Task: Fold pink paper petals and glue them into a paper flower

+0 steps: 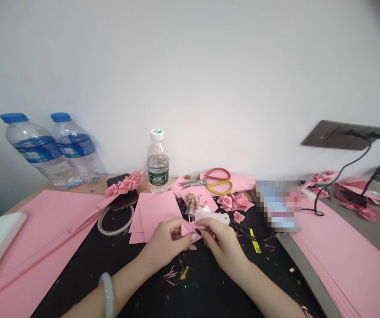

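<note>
Between my two hands is a small folded piece of pink paper (187, 228), creased into points. The fingers of my left hand (168, 238) pinch its left side. My right hand (221, 240) grips the right side, its fingertips close to the left thumb. Just behind the hands lie a pale pink tag-like piece (214, 216) and a small decorated figure (193, 202). Folded pink paper roses (232, 202) sit to the right of these. Left of my hands is a stack of pink paper squares (158, 212). Scissors (214, 182) with one red and one yellow handle lie farther back.
A small water bottle (158, 165) and two large blue-capped bottles (72, 148) stand along the wall. Large pink sheets (60, 212) lie left, more pink sheets (345, 247) right. A phone (123, 201), a tape roll (102, 223), a blurred-out screen (277, 205) and cables (342, 168) surround the black mat.
</note>
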Demonstrator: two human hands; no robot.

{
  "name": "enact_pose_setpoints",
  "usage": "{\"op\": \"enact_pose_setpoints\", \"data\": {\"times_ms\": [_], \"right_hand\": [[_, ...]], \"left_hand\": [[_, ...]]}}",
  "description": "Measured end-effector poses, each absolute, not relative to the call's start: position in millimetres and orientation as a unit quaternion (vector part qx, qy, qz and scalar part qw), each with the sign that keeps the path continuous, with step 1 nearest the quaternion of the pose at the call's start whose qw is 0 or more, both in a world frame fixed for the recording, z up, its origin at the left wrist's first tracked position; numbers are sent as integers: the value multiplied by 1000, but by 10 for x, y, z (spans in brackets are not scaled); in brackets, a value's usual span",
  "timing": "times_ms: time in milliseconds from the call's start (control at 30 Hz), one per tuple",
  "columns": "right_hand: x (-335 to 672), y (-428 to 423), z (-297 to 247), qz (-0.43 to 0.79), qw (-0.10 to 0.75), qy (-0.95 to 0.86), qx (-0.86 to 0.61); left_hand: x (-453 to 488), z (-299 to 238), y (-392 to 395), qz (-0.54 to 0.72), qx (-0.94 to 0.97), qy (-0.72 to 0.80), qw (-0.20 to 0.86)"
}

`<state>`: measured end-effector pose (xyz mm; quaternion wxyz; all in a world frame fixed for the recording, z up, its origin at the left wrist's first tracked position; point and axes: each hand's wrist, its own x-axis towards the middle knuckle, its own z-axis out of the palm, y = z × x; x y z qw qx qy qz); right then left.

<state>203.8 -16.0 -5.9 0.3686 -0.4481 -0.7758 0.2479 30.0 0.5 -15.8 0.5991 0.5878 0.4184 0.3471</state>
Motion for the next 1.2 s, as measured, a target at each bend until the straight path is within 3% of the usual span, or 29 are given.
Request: {"op": "enact_pose_setpoints", "data": {"times_ms": [300,667,1033,1200], "right_hand": [[2022,-160,-35,245,453,-735,-441],[1983,-197,-13,268,457,-735,-424],[1957,-185,11,355,458,-700,-416],[1938,-198,8,341,469,-704,-409]], "left_hand": [[331,-151,5,323,514,467,642],[334,-178,-22,322,581,456,591],[348,-148,-64,288,583,420,633],[345,-126,-77,280,588,395,648]]}}
